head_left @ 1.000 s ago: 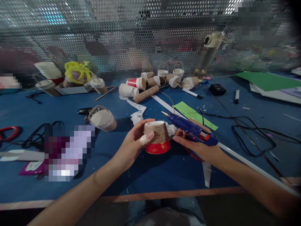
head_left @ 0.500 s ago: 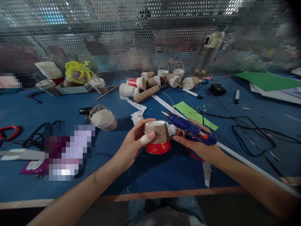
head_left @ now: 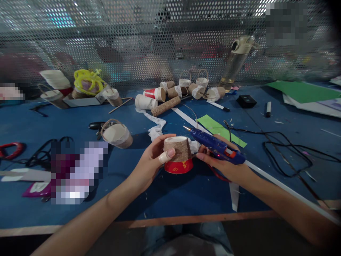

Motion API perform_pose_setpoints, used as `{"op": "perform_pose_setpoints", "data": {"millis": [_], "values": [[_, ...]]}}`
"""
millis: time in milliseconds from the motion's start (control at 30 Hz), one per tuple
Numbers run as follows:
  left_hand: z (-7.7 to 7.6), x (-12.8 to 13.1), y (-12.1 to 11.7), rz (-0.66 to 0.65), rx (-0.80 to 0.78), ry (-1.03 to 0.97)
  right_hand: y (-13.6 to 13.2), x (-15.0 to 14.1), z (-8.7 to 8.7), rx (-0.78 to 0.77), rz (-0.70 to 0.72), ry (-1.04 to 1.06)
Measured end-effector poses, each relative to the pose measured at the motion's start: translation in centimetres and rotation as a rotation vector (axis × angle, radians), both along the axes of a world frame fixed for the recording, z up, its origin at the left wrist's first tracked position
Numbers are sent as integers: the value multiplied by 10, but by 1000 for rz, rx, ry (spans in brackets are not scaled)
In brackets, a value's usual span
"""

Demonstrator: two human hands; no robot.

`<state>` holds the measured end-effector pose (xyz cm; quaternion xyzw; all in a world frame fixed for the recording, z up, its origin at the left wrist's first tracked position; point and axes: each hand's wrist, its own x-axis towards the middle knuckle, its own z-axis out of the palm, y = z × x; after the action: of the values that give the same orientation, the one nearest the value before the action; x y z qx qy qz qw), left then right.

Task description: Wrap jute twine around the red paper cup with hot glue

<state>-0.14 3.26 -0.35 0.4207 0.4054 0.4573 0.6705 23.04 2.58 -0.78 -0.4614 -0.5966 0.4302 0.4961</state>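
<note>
My left hand point(head_left: 156, 158) grips a paper cup point(head_left: 179, 167) held upside down, its upper part wrapped in brown twine and its red printed band showing below. The thumb lies across the twine, and something pale is wrapped round that thumb. In my right hand point(head_left: 222, 163) is a blue glue gun point(head_left: 217, 142), its metal tip pointing left above the cup. A long white glue stick point(head_left: 277, 183) runs out of its back end. My right fingertips are close to the cup's right side, beside a crumpled white lace ribbon point(head_left: 194, 145). Red-handled scissors lie partly hidden under the right hand.
A twine-wrapped cup basket point(head_left: 117, 135) stands left of my hands. Further back are several small twine baskets, stacked paper cups point(head_left: 146, 102), a twine roll point(head_left: 166, 106) and a bottle point(head_left: 233, 64). Black cable point(head_left: 287, 172) loops at right, near green paper point(head_left: 222, 129).
Almost nothing differs. The cup has shifted very slightly in my left hand, while the glue gun stays in place.
</note>
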Motion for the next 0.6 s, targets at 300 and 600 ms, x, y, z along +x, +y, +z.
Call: {"op": "perform_pose_setpoints", "data": {"millis": [300, 600], "values": [[1, -1, 0, -5, 4, -10, -1, 1, 0, -23, 6, -15], [2, -2, 0, 9, -11, 4, -1, -2, 7, -15, -32, -10]]}}
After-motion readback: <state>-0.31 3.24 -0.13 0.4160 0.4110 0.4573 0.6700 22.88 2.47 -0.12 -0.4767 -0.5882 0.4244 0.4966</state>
